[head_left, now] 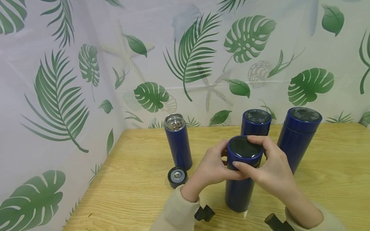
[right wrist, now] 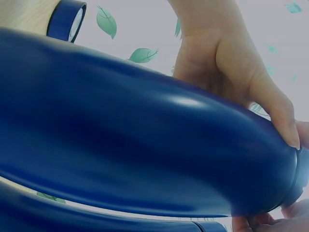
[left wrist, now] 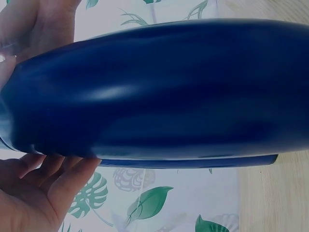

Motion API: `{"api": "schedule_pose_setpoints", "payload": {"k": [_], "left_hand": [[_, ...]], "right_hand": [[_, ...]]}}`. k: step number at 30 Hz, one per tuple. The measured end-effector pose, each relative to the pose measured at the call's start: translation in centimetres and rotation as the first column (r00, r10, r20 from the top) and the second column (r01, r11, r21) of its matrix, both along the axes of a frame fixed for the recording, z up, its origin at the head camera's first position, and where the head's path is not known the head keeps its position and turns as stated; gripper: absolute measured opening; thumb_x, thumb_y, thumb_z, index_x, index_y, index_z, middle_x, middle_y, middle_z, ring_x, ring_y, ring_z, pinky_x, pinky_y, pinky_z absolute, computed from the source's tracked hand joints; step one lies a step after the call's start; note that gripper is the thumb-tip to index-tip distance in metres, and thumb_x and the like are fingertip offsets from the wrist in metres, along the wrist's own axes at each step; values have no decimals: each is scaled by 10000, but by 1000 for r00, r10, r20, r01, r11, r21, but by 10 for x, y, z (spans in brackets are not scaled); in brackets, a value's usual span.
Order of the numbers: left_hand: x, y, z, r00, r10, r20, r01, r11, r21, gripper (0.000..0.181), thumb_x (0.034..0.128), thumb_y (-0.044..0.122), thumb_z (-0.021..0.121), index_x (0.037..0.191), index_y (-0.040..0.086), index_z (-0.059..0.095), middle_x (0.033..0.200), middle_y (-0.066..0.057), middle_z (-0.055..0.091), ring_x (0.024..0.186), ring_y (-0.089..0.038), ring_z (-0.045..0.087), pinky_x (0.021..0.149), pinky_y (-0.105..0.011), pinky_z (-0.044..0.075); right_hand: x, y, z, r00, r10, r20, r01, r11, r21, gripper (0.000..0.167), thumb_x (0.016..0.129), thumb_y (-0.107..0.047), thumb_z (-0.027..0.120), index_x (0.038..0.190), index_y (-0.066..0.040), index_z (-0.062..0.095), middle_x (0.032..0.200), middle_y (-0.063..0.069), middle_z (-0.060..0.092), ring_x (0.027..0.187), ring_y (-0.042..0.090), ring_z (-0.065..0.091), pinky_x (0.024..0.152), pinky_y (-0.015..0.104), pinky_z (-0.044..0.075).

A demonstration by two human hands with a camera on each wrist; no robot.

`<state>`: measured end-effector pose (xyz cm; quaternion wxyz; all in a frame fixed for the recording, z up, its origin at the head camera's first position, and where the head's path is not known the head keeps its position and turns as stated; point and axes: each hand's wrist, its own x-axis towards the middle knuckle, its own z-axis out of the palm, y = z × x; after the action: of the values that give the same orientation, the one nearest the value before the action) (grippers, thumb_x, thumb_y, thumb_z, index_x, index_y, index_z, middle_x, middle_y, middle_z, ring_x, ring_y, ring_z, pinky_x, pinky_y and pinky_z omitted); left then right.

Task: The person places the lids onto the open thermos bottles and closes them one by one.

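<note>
A dark blue vacuum flask (head_left: 238, 195) stands on the table in front of me, its black-topped lid (head_left: 244, 147) in place. My left hand (head_left: 212, 165) grips the flask from the left, just below the lid. From the right, my right hand (head_left: 274, 170) holds the lid, thumb at the near side and fingers at the far rim. The flask's blue body (left wrist: 159, 92) fills much of the left wrist view. In the right wrist view a seam shows near the left thumb, between body (right wrist: 145, 130) and lid; part of the lid is hidden by fingers.
An uncapped blue flask (head_left: 178, 144) with a steel mouth stands to the left. Its apparent lid (head_left: 177, 176) lies upside down before it. Two more capped flasks stand behind and right, one partly hidden (head_left: 255, 123), one taller-looking (head_left: 299, 138). A leaf-patterned cloth (head_left: 185, 106) hangs behind the wooden table (head_left: 130, 192).
</note>
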<state>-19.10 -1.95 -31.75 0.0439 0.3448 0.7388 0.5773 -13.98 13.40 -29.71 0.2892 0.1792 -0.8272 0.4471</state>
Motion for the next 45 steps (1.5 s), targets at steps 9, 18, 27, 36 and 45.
{"api": "schedule_pose_setpoints", "payload": {"k": [9, 18, 27, 36, 45], "left_hand": [[0, 0, 1, 1000, 31, -6, -31, 999, -12, 550, 654, 65, 766, 1132, 106, 497, 991, 46, 571, 812, -48, 561, 638, -217, 490], [0, 0, 1, 999, 46, 0, -46, 998, -32, 588, 639, 73, 779, 1148, 111, 486, 986, 57, 568, 810, -44, 558, 629, -215, 488], [0, -3, 3, 998, -43, 54, 45, 999, -28, 603, 685, 74, 754, 1193, 128, 433, 1075, 43, 526, 902, -65, 535, 684, -235, 487], [-2, -10, 6, 989, -127, 76, 134, 987, -90, 746, 671, 75, 772, 1288, 173, 364, 1168, 56, 471, 1008, -87, 496, 678, -253, 485], [-10, -14, 4, 982, -190, 5, 186, 953, -237, 852, 654, 101, 788, 1342, 187, 293, 1193, 60, 460, 1058, -39, 438, 857, -233, 394]], "right_hand": [[-1, -1, 1, 1000, -9, -6, 9, 1000, -4, 632, 574, -29, 818, 1098, 68, 478, 1045, 182, 533, 985, 301, 491, 781, 92, 306], [-2, 0, 1, 1000, 13, -20, -12, 1000, 17, 629, 576, -42, 819, 1099, 53, 484, 1033, 169, 546, 949, 263, 496, 781, 95, 318], [-4, 6, 3, 998, 49, 28, -52, 991, 125, 711, 624, -123, 806, 1205, -10, 413, 1042, 130, 539, 933, 261, 512, 727, 250, 366], [-4, 14, 8, 991, 109, 79, -122, 974, 193, 817, 644, -177, 800, 1303, -22, 341, 1140, 150, 475, 1026, 317, 466, 775, 496, 378], [-4, 22, 12, 985, 148, 90, -167, 950, 265, 852, 656, -215, 793, 1330, -24, 309, 1144, 166, 497, 1020, 345, 495, 763, 520, 406]]}}
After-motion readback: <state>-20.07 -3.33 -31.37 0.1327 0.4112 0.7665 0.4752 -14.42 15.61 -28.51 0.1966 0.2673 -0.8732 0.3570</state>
